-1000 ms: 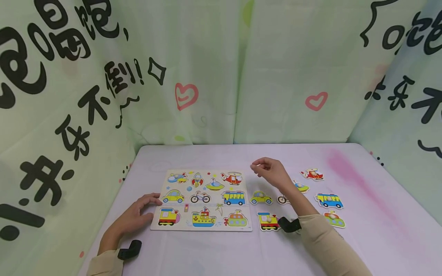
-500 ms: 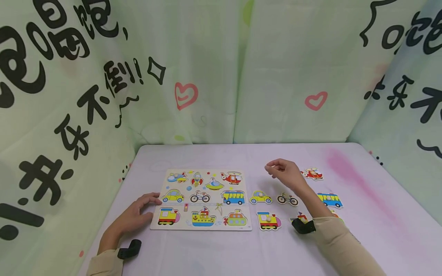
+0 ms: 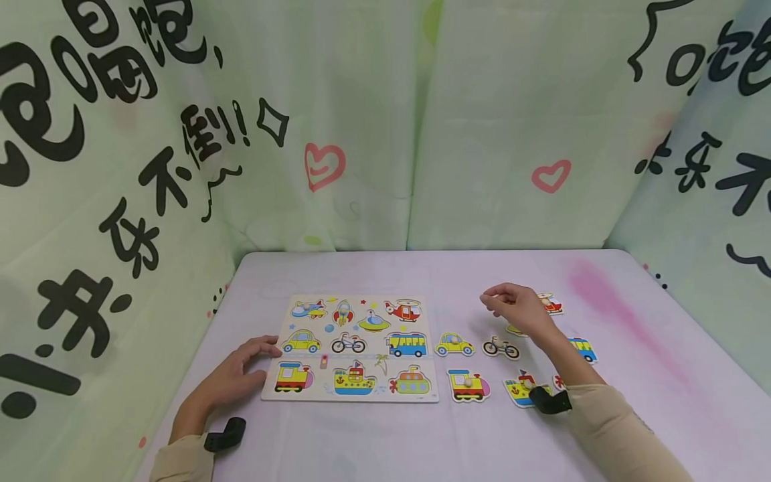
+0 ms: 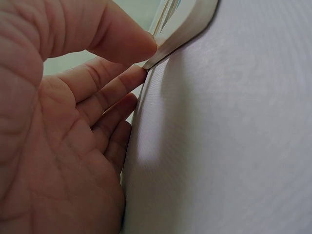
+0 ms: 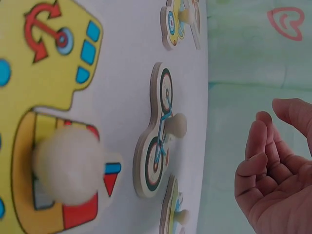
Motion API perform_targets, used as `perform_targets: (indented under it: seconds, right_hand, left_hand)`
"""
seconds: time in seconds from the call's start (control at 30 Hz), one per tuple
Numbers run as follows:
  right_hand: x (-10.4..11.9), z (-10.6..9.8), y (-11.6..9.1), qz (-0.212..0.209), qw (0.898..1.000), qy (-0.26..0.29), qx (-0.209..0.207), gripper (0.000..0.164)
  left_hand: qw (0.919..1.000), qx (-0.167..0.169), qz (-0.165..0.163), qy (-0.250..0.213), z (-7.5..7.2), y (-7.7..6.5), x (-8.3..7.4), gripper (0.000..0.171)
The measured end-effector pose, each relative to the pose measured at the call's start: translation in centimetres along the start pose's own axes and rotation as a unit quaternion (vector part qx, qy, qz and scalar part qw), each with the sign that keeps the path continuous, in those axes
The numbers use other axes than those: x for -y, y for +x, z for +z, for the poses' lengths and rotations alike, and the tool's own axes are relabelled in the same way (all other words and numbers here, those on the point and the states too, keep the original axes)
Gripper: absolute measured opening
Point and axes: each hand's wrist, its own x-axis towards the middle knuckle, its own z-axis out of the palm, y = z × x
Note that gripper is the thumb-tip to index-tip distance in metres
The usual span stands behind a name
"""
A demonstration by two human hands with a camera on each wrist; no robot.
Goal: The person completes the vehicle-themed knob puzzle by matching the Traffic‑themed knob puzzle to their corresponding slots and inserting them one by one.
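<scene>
On the left of the table lies a white puzzle board (image 3: 323, 389) with several colourful vehicle pictures. The fingertips of my left hand (image 3: 237, 375) touch its left edge; up close, the thumb (image 4: 144, 48) sits right at the board's corner. My right hand (image 3: 519, 311) hovers above the table, fingers loosely curled with nothing between them. Below it are a knobbed bicycle piece (image 3: 496, 348) and a flying saucer piece (image 3: 515, 331), partly hidden by the hand. A ship piece (image 5: 53, 83) with a round wooden knob looms large in the right wrist view.
Loose pieces lie right of the board: a car (image 3: 454, 345), a train (image 3: 468, 386), a helicopter (image 3: 551, 304), a bus (image 3: 584, 349) and a submarine (image 3: 559, 382). The right arm covers parts of some. A pale green curtain (image 3: 373, 221) stands behind the table.
My right hand has moved rightward, away from the board and over the loose pieces, uncovering the bicycle and ship. My left hand stays at the board's edge.
</scene>
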Motion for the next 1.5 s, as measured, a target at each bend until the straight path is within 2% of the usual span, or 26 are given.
perform_targets:
  seconds: [0.57,1.07,1.5]
  right_hand:
    - [-2.2,-1.8,-0.4,0.014,0.998,-0.048,0.022,0.041]
    - [-3.8,-3.2,-0.3,-0.012,0.993,-0.106,0.057,0.033]
    - [-4.9,-4.1,-0.1,-0.001,0.991,-0.118,0.070,0.036]
  left_hand:
    - [0.9999,0.000,-0.008,-0.009,0.0,0.0,-0.2,0.035]
    - [1.0000,0.000,-0.006,-0.003,0.0,0.0,0.0,0.035]
    - [1.0000,0.004,-0.006,-0.002,-0.1,0.1,-0.2,0.035]
